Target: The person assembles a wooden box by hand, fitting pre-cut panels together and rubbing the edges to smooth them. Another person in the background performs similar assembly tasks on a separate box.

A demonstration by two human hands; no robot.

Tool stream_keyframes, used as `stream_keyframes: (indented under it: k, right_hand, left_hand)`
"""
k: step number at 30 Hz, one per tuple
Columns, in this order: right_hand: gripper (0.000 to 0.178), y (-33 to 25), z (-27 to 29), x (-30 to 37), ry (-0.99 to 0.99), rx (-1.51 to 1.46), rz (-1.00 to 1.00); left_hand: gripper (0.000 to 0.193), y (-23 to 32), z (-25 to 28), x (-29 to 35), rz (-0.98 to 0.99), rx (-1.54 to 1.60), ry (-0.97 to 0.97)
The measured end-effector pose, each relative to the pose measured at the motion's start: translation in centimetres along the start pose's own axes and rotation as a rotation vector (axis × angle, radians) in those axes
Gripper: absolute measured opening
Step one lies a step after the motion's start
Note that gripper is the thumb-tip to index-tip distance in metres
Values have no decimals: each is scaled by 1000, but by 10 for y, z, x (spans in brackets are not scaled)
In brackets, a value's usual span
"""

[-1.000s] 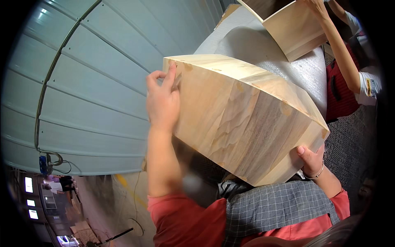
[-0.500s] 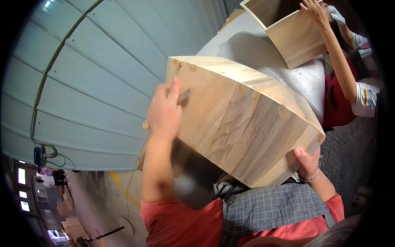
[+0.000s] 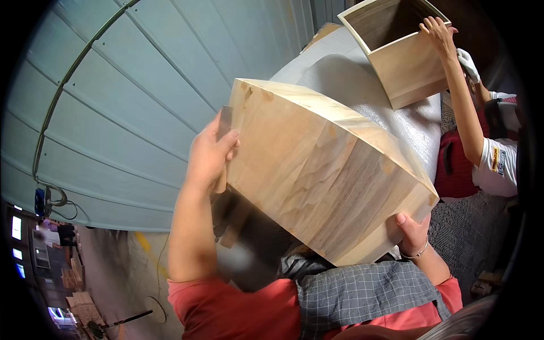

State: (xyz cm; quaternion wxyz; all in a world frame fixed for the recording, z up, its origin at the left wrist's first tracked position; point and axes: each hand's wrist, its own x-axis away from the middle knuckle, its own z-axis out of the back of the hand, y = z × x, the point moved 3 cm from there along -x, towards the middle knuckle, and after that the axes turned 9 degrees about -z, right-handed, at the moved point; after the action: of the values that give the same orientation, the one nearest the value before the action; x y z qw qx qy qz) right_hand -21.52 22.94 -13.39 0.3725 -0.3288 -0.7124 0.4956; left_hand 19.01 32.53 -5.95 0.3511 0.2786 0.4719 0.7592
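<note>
A pale wooden box [image 3: 317, 170] is held tilted in front of me, one broad grained side facing up, with small tan filler-like patches along its edges. My left hand [image 3: 209, 153] is closed around a putty knife [image 3: 225, 120] at the box's left edge. The flat metal blade points up past my thumb and the wooden handle shows below my fist. At the box's lower right corner my right hand [image 3: 415, 233] grips the wood, thumb on the facing side and the other fingers mostly hidden. The box's near end is close to my checked apron [image 3: 368, 292].
Across from me, a co-worker's hand [image 3: 439, 37] rests on a second open wooden box [image 3: 411, 71], a white-gloved hand beside it. Bubble wrap [image 3: 416, 127] covers the surface below. A ribbed metal wall [image 3: 130, 130] stands at left, with a blue device [image 3: 42, 202] hanging by it.
My left hand has drawn back leftward off the box's face, and the knife blade has turned upright. The co-worker's box has shifted slightly toward me. My right hand keeps its grip.
</note>
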Motion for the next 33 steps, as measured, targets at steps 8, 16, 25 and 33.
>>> stream_keyframes:
  k: [8,16,25,33]
  right_hand:
    - [77,-3,-5,2,2,-32,-6]
    - [72,-5,-8,1,-60,-46,-1]
    - [69,-3,-8,4,-77,-80,-29]
    - [73,-3,-8,3,-84,-100,-56]
  left_hand:
    - [67,18,-11,7,-346,-335,260]
    - [36,11,-16,-2,-489,-365,327]
    - [31,42,-12,-22,-654,-600,283]
    - [30,50,-8,-23,-628,-712,201]
